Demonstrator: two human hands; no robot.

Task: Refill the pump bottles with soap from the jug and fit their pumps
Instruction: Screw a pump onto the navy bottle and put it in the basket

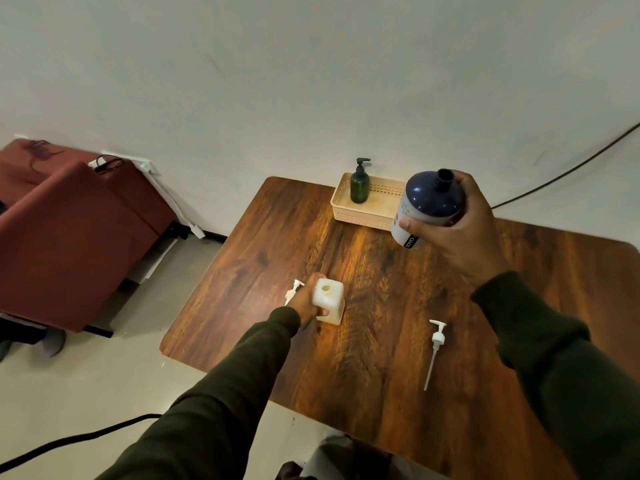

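Jug point(427, 207), dark-shouldered with a pale body and open neck, is gripped in the right hand point(460, 226), held up and right of the square white bottle point(328, 301). That bottle stands upright, mouth open, on the glossy wooden table point(381, 358), the left hand point(306, 301) wrapped round it. Plastic pumps lie beside it point(294, 289) and apart at right point(437, 344). A green pump bottle point(360, 183) stands in a basket point(377, 216).

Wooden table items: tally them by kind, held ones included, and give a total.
Bottles and jugs: 3 (square white plastic bottle in the left hand, large navy-and-white jug in the right hand, dark green pump bottle)
Loose white pumps: 2 (one, one)
Cream plastic baskets: 1
Total: 6
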